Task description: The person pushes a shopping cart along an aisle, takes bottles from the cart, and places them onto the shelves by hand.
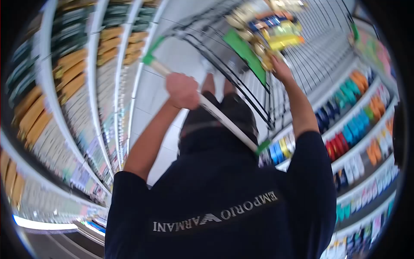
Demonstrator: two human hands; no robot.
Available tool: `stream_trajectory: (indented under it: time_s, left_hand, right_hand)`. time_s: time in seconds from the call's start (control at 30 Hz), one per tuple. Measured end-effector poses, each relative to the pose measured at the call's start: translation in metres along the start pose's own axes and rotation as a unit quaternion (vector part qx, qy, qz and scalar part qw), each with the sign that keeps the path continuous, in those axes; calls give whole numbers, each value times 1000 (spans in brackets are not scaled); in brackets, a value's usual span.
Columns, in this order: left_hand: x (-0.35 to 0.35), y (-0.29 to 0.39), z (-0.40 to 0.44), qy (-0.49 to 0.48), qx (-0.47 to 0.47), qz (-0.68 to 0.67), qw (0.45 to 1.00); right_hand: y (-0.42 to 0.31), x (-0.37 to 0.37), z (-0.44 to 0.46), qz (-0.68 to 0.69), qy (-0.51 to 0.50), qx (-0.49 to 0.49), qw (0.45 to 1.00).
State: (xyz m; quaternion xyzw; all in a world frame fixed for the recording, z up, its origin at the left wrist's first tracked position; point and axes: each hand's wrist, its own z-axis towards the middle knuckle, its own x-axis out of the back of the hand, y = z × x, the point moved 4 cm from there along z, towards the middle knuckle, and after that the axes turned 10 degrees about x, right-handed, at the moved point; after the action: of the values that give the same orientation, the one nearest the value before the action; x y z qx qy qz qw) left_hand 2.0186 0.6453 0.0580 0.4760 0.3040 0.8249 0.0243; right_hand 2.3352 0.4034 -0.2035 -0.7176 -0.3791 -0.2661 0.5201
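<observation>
My left hand is wrapped round the pale handle bar of a wire shopping cart, near the bar's green end on the left. On the right, my right hand reaches into the cart, its fingers closed at a shiny golden packet. Blur hides part of its grip. Just beyond lie several packets, among them a yellow one and a blue one. A green panel stands left of them on the cart.
Tall white shelves full of small packaged goods rise on the left. To the right, lower shelves hold rows of colourful folded items. Light floor tiles show beside the cart, with my legs and feet below the handle.
</observation>
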Motion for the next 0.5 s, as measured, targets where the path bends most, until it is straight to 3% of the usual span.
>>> stream_trajectory:
  time_s: [0.07,0.37,0.5]
  left_hand:
    - [4,12,12,-45,24,16,999]
    - [0,21,17,-41,16,8,999]
    - [1,23,20,-41,17,12,999]
  right_hand:
    - [2,1,-3,8,-35,-27,999]
    - [-5,7,-7,16,-46,-41,998]
    - [10,-1,-9,-91,-37,-41,994]
